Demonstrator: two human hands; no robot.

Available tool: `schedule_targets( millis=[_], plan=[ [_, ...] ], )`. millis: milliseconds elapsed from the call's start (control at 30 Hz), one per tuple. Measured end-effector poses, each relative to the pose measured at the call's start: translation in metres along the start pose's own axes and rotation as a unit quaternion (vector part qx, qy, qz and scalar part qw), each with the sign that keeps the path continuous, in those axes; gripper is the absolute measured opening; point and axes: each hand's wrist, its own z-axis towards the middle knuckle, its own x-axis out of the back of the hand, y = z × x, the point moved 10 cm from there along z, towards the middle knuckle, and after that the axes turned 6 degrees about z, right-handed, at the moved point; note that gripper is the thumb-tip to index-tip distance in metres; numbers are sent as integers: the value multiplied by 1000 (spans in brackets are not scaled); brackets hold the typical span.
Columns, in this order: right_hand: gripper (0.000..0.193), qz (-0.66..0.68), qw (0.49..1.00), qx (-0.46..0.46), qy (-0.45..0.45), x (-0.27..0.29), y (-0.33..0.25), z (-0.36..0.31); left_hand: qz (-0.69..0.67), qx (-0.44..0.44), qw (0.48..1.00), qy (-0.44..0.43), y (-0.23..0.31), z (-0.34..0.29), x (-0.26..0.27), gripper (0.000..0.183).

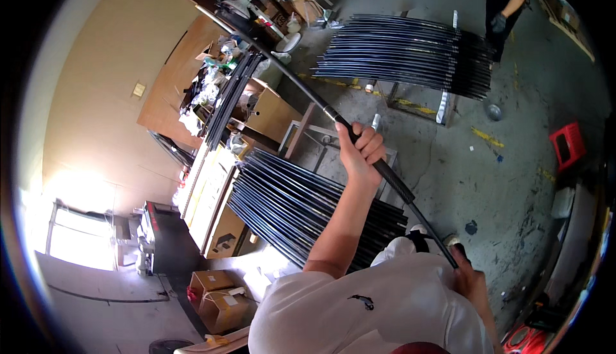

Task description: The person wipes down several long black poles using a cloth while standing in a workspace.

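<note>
A long black pole [289, 74] with a thicker, ridged dark grip slants across the view, from the upper left down to my body at the lower right. My left hand [361, 152] is wrapped round it near the upper end of the grip. At the pole's lower end is my right hand [470, 279], closed about the butt beside my white shirt; some of its fingers are hidden. Just left of my left forearm, a bundle of similar dark poles [295, 203] lies on a stand, partly behind my arm.
Another row of dark poles [391, 49] rests on a metal frame farther off. A co-worker [504, 8] in dark clothes stands at its right end. A cluttered cardboard box [273, 113] is on the left, and a red plastic stool [564, 145] stands on the right.
</note>
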Motion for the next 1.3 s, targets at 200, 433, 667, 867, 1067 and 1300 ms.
schedule_targets(
  millis=[200, 433, 667, 867, 1067, 1300],
  plan=[
    [64, -62, 998, -1, 10, -6, 4, -2, -32, 9, 999, 16, -15, -13, 16, 36],
    [62, -88, 996, -14, 2, -6, 4, 4, -24, -9, 999, 33, -12, -25, 27, 38],
    [57, 81, 996, 16, -12, -20, -20, 32, 29, 119, 992, 23, -99, -81, 7, 42],
    [56, 15, 999, 21, 33, 6, -8, 38, 95, 84, 991, 43, -103, -69, 5, 40],
    [23, 24, 986, 11, 167, 44, 31, 38, 214, 102, 966, -99, -149, -78, 0, 45],
    [26, -27, 974, 21, 223, 74, 86, 4, 269, 113, 934, -207, -135, -50, -31, 67]
  ],
)
